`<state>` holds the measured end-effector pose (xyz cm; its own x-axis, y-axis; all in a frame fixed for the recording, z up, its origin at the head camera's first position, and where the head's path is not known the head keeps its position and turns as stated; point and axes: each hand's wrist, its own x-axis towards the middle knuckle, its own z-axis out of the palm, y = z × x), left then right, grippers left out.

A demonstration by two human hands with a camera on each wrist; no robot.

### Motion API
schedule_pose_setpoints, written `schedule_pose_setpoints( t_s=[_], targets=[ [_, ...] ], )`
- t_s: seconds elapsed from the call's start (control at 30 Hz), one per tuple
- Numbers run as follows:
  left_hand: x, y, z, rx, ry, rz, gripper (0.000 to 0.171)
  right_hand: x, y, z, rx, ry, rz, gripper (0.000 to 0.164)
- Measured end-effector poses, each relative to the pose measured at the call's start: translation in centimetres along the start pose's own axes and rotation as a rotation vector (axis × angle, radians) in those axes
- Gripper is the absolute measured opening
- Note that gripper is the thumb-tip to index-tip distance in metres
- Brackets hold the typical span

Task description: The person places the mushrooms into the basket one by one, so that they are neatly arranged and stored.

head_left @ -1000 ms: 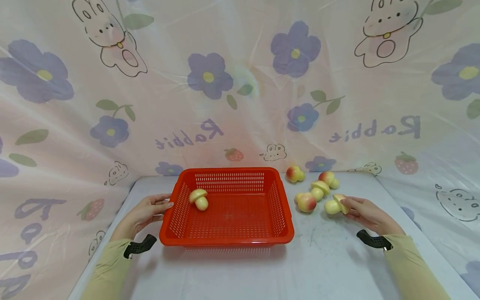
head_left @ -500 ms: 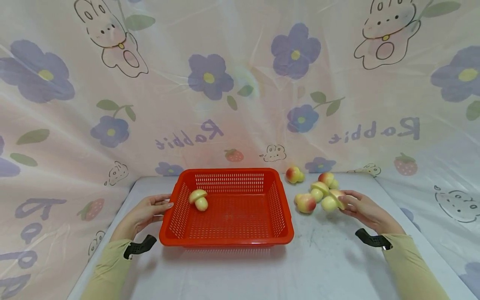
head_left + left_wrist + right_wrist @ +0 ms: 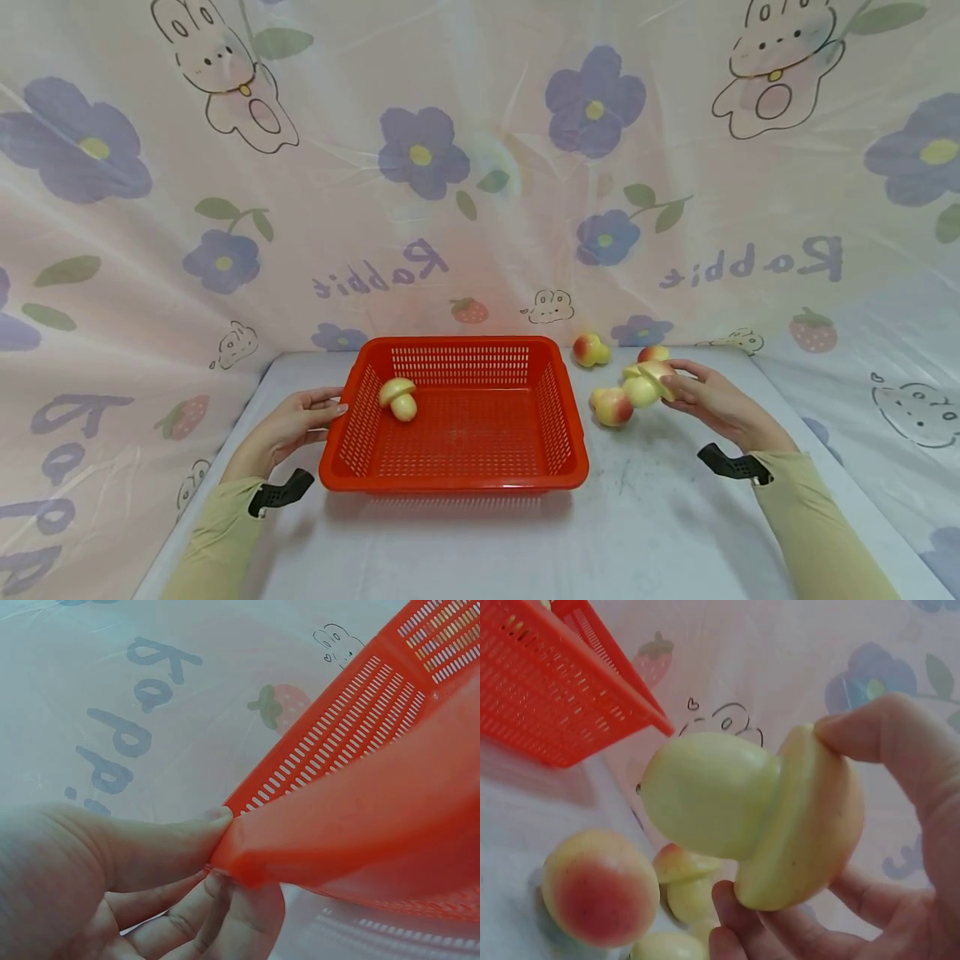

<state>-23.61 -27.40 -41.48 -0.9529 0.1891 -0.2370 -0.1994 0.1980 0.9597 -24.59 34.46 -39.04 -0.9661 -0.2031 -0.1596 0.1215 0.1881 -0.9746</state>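
My left hand (image 3: 296,421) pinches the left rim of a red plastic basket (image 3: 453,482). In the left wrist view, the thumb lies on top of the rim (image 3: 244,844) and the fingers are beneath it. One pale yellow toy mushroom (image 3: 402,407) lies inside the basket at the left. My right hand (image 3: 716,406) holds another toy mushroom (image 3: 712,796) by its cap, stem pointing left, raised above the table. In the head view this held mushroom overlaps others behind it and partly hides them.
Right of the basket lie several more toy mushrooms: a red-capped mushroom (image 3: 612,407) in front, another (image 3: 590,349) at the back, and a partly hidden one (image 3: 652,353). The white table (image 3: 465,550) ends at a patterned curtain (image 3: 495,242) behind.
My right hand has lifted the mushroom and carried it left and away from me, over the other mushrooms. My left hand and the basket have stayed put.
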Motion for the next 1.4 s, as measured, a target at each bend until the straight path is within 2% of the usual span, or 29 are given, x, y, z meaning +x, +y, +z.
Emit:
schedule_pose_setpoints(
  t_s=[0.3,0.57,0.93,1.0,1.23,1.4],
  targets=[
    [0.0,0.0,0.0,0.007,0.007,-0.003,0.069,0.5,-1.4,1.4,-0.061,-0.017,-0.001,0.075],
    [0.0,-0.1,0.0,0.008,0.015,-0.007,0.070,1.5,-2.6,2.8,0.002,-0.073,-0.049,0.068],
    [0.0,-0.1,0.1,-0.006,-0.011,0.004,0.068,3.1,-4.3,5.8,-0.006,-0.133,-0.031,0.070],
    [0.1,-0.2,0.1,-0.012,0.001,-0.004,0.066,3.6,-4.5,6.4,-0.004,-0.135,-0.031,0.071],
    [0.1,-0.3,-0.1,-0.005,-0.007,0.005,0.067,5.1,-5.4,8.9,0.011,-0.190,-0.075,0.060],
    [0.1,-0.2,-0.1,-0.002,-0.014,0.007,0.068,6.1,-6.0,10.5,0.013,-0.227,-0.074,0.060]
  ],
)
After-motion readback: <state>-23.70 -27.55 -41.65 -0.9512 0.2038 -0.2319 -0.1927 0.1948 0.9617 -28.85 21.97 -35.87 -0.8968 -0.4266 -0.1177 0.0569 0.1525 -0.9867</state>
